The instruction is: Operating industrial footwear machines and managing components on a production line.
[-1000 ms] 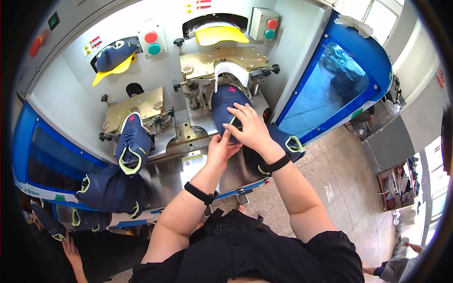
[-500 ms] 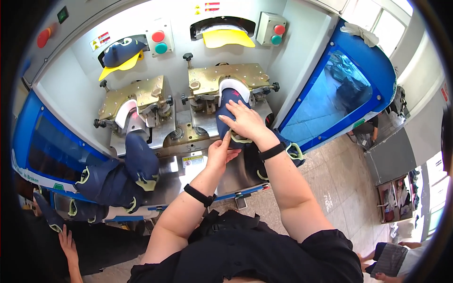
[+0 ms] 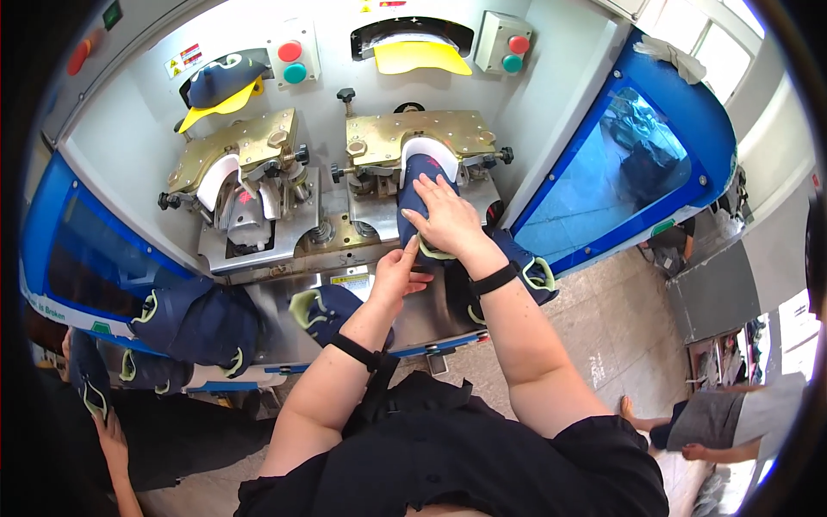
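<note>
A navy shoe upper (image 3: 417, 172) with a pale green lining lies toe-first over the right-hand mould, under its white curved pad (image 3: 428, 149). My right hand (image 3: 450, 221) rests flat on top of it, fingers stretched out toward the toe. At the upper's near left edge is my left hand (image 3: 400, 277), its thumb pressed up against the edge and its other fingers curled below. A second navy upper (image 3: 332, 312) lies on the metal ledge beside my left forearm. The left-hand metal mould (image 3: 249, 220) is bare, with its white pad (image 3: 217, 180) above.
Navy uppers (image 3: 202, 323) are piled at the ledge's left, and more (image 3: 523, 264) lie right of my hands. Blue window panels (image 3: 620, 155) flank the machine. Button boxes (image 3: 501, 43) are on its back wall. At lower left, a co-worker's hand (image 3: 113, 444) holds another upper.
The upper at the left mould's front now lies on the ledge nearer my left forearm, collar turned left. My hands stay on the right-hand upper. A person at far right has moved.
</note>
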Available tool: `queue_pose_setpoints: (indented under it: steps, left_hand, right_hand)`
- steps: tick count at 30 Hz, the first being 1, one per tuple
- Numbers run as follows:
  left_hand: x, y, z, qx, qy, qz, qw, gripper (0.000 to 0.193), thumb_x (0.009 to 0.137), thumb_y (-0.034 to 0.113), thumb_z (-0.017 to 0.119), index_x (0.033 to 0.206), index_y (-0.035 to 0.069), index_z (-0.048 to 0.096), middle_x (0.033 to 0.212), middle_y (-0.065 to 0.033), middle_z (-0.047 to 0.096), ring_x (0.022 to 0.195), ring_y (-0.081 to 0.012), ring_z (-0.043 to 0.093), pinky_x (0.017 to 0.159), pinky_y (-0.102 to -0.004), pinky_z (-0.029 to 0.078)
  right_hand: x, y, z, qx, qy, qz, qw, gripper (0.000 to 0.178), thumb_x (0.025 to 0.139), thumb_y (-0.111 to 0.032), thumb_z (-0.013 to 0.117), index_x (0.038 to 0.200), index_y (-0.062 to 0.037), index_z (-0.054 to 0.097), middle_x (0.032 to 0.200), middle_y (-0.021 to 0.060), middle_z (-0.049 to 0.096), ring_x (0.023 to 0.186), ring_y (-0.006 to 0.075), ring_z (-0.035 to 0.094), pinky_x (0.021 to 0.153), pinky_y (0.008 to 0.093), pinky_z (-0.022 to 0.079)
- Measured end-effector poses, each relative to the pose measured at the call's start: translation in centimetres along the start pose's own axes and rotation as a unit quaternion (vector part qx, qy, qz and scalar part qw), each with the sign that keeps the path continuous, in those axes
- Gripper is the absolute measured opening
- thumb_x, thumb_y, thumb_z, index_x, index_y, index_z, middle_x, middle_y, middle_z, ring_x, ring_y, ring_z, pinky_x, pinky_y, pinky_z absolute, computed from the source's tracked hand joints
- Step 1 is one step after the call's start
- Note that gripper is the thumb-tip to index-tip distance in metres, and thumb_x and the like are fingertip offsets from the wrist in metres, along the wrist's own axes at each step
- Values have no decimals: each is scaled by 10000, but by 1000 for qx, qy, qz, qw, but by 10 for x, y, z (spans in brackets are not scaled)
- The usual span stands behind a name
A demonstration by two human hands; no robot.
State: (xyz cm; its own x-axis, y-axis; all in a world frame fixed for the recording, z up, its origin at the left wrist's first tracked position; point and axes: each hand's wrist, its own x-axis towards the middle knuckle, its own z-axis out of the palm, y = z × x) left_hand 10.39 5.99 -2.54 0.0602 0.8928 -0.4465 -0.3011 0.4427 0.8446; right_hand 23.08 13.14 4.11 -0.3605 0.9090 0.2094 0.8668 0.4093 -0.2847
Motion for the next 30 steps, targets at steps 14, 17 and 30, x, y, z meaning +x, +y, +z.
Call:
queue_pose_setpoints:
  steps: [14, 17, 30]
  left_hand:
    - [0, 5, -12, 78, -51, -23, 995, 579, 881, 585, 559, 1078, 41, 541, 1054, -79, 614, 749, -204, 686, 591, -308, 511]
    - [-5, -3, -36, 100, -139, -37, 985, 550, 921, 509, 548, 1213, 43, 524, 1137, -91, 635, 953, -217, 659, 734, -316, 508]
    - [-83, -52, -255, 89, 51, -23, 994, 347, 939, 359, 570, 812, 43, 636, 566, -11, 556, 443, -109, 538, 428, -227, 443]
  right_hand:
    - [-11, -11, 1, -37, -9, 37, 999, 616, 922, -449, 502, 1439, -142, 365, 1520, 57, 313, 1408, 273, 271, 1098, 447, 329]
    - [-11, -12, -1, -39, -17, 31, 999, 604, 933, -435, 483, 1443, -141, 348, 1528, 57, 295, 1411, 294, 259, 1090, 511, 321]
    - [-29, -135, 10, -38, 149, -147, 977, 260, 802, -249, 670, 969, -51, 652, 1135, 97, 611, 1087, 272, 549, 889, 426, 441]
